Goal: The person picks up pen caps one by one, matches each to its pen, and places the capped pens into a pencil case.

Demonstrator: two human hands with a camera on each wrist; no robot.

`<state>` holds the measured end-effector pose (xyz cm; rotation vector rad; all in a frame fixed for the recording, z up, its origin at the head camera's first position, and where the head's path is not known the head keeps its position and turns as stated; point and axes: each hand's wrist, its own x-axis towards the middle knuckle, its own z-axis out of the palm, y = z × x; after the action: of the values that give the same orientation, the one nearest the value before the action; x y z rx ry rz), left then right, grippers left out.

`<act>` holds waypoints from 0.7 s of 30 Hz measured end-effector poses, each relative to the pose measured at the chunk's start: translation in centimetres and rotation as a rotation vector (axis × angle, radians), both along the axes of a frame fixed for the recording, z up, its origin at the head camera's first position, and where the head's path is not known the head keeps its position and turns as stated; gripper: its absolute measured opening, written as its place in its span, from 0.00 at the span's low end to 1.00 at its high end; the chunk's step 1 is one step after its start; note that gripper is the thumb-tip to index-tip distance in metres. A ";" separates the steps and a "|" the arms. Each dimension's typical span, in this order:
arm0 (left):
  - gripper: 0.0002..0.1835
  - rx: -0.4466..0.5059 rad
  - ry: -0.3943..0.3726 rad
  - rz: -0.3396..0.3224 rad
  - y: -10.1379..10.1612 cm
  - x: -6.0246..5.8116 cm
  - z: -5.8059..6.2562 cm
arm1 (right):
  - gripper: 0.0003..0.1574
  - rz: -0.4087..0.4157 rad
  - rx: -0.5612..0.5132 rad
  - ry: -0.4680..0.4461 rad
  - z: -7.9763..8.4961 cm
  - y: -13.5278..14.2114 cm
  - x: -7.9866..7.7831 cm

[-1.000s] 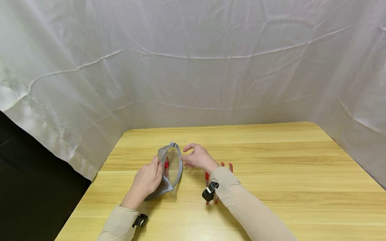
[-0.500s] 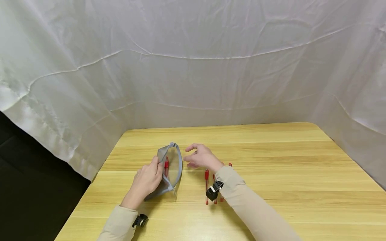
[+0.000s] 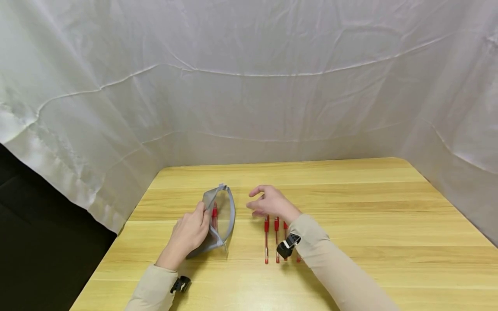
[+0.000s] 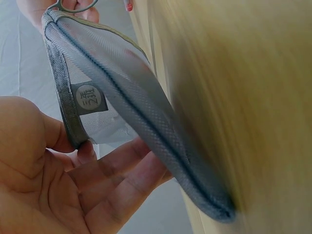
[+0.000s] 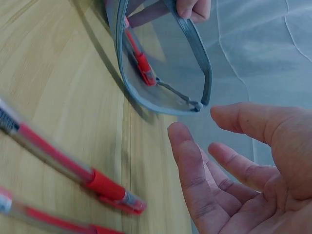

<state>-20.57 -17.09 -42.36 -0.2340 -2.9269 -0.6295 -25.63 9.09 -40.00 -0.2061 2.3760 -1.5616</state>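
Observation:
A grey mesh zip pouch (image 3: pixel 208 242) stands with its mouth spread on the left part of the table. My left hand (image 3: pixel 189 231) pinches the near-left edge of its mouth between thumb and fingers; a dark label (image 4: pixel 89 98) shows on the band beside the thumb. Inside the pouch lies a red pen (image 5: pixel 143 66). To the right of the mouth, apart from it, hovers my right hand (image 3: pixel 272 202), its fingers loosely bent and holding nothing. Under its wrist several red capped pens (image 3: pixel 266 242) lie side by side, partly covered by the sleeve and wrist camera.
The wooden table (image 3: pixel 369 224) extends well to the right of the pens. A pale curtain (image 3: pixel 272 108) hangs behind it and along both sides. Dark material (image 3: pixel 39 242) fills the area past the table's left edge.
My right hand has drawn back to the right, away from the pouch mouth, uncovering more of the pens on the table. The left hand and the pouch have stayed in place.

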 end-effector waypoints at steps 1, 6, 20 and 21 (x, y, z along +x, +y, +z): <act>0.10 0.001 0.000 -0.001 0.0 0.0 0.0 | 0.26 0.000 0.010 0.002 0.0 0.2 0.1; 0.10 0.004 0.003 -0.002 0.0 0.0 0.0 | 0.26 -0.003 0.060 0.012 -0.3 1.0 0.4; 0.11 0.000 0.004 -0.005 0.0 0.0 0.0 | 0.22 0.020 0.170 0.019 -0.9 2.4 1.0; 0.11 0.001 0.002 -0.006 0.0 0.0 0.0 | 0.22 0.021 0.178 0.016 -0.9 2.5 1.1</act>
<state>-20.53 -17.11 -42.36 -0.2434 -2.9248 -0.6307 -24.58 11.57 -40.94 -0.2054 2.4990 -1.3345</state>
